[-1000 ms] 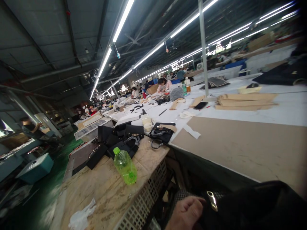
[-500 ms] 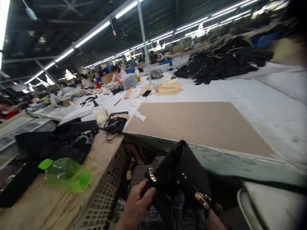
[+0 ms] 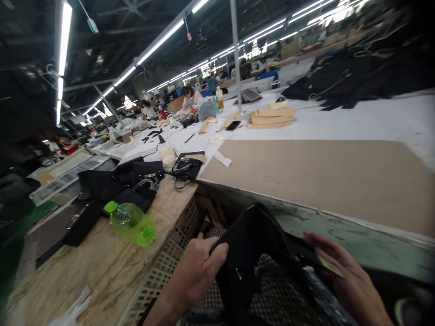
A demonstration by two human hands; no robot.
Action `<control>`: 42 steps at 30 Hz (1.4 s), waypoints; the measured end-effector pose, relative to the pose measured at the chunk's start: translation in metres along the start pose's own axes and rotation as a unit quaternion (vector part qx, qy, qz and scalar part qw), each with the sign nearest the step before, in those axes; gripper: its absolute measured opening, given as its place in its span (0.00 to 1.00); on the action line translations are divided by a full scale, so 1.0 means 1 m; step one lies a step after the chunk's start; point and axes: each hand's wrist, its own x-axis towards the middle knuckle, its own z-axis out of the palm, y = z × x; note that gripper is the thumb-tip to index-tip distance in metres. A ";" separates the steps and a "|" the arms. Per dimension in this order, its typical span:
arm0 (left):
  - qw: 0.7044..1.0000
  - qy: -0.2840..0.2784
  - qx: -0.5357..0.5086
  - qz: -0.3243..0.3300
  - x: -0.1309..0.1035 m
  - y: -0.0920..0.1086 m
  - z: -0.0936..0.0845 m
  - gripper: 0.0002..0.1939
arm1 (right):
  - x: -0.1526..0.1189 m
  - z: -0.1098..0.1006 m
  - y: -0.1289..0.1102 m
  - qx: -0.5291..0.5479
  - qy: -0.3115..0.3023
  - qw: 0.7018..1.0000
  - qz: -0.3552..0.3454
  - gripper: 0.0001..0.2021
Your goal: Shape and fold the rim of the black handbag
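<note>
A black handbag (image 3: 249, 244) lies over the checked cloth (image 3: 272, 290) on my lap, its wide mouth spread and tilted towards me. My left hand (image 3: 200, 267) pinches its left edge between thumb and curled fingers. On the right side of the bag, my right hand (image 3: 343, 271) has its fingers around the edge; a small pale strip shows by them, its kind unclear. Clear plastic wrap (image 3: 322, 290) covers part of the bag near that hand. The bag's lower part runs out of view.
A green plastic bottle (image 3: 131, 224) lies on the paper-covered surface (image 3: 102, 267) at left, above a perforated plastic crate (image 3: 166, 258). Black bags (image 3: 136, 181) are heaped behind it. Ahead, a brown board (image 3: 316, 176) covers the white table's edge. A metal pole (image 3: 235, 59) rises beyond.
The handbag has been turned and spread wider, and its gold fittings have mostly gone from sight. My right hand has come up from beneath to its right side. My view has swung left.
</note>
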 end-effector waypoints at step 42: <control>0.982 -0.158 -0.097 -0.041 0.019 -0.054 -0.003 0.23 | 0.057 0.022 -0.092 -0.077 -0.401 0.892 -0.195 0.09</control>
